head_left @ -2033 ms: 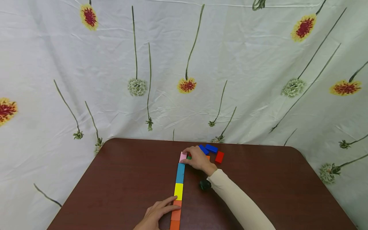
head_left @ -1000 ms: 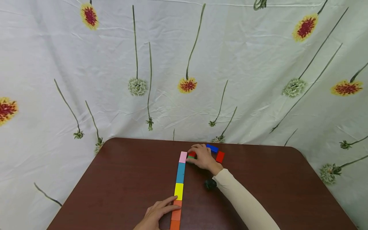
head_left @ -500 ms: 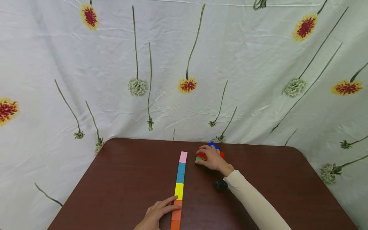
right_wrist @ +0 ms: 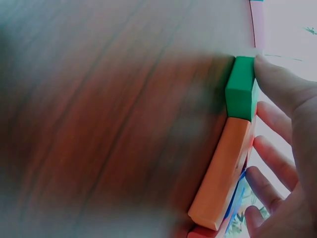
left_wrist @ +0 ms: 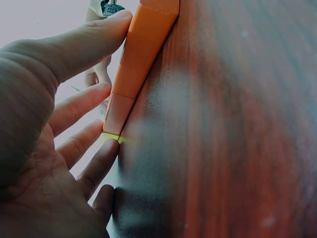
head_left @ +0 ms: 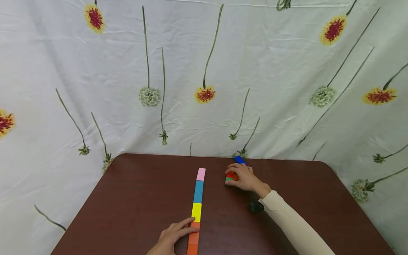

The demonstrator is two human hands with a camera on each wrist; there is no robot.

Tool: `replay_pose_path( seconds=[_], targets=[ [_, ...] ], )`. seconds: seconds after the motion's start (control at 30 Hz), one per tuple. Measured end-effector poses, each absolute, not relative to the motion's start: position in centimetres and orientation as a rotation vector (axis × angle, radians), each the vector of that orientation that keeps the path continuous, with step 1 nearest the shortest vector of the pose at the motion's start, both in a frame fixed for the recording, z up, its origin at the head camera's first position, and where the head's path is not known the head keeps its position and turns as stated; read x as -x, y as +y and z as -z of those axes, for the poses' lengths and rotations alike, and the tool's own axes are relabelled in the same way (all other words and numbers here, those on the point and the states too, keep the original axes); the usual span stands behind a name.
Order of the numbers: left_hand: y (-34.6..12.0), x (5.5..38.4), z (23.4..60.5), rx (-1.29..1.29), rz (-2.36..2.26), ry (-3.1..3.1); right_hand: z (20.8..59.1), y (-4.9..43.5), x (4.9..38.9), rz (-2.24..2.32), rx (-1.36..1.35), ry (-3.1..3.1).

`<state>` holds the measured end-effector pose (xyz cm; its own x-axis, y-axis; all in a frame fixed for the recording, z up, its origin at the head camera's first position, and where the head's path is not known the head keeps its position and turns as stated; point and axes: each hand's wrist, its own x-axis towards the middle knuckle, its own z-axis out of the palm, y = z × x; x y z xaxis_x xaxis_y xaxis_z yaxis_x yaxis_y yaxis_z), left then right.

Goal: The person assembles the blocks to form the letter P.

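Observation:
A straight row of blocks runs away across the table: orange blocks nearest, then yellow, blue-grey and pink at the far end. My left hand lies along the row's left side, its extended fingertips touching the orange and yellow blocks. Right of the pink end, my right hand holds a green block and a red block between thumb and fingers. Against the green one, in the right wrist view, lies an orange block. The palm partly hides this group from above.
A blue block shows beyond the right hand, near the far table edge. Behind the brown table hangs a white flowered cloth. A dark device sits beneath the right wrist.
My right hand has left the pink block and slid rightward, taking the green, red and orange blocks along and bunching them near the blue ones. The left hand keeps its place.

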<state>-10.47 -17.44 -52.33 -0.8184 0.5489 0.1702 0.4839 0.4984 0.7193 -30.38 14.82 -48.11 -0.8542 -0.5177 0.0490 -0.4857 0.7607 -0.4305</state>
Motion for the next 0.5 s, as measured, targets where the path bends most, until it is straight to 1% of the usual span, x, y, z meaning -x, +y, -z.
replay_pose_path(
  seconds=[0.27,0.5],
  targets=[
    [-17.3,10.5,52.4,-0.906,-1.226,2.64,47.9,16.5,30.0,0.642,0.845,2.857],
    [-17.4,10.5,52.4,-0.929,-1.223,2.656,47.8,16.7,29.8,0.764,0.817,2.868]
  ],
)
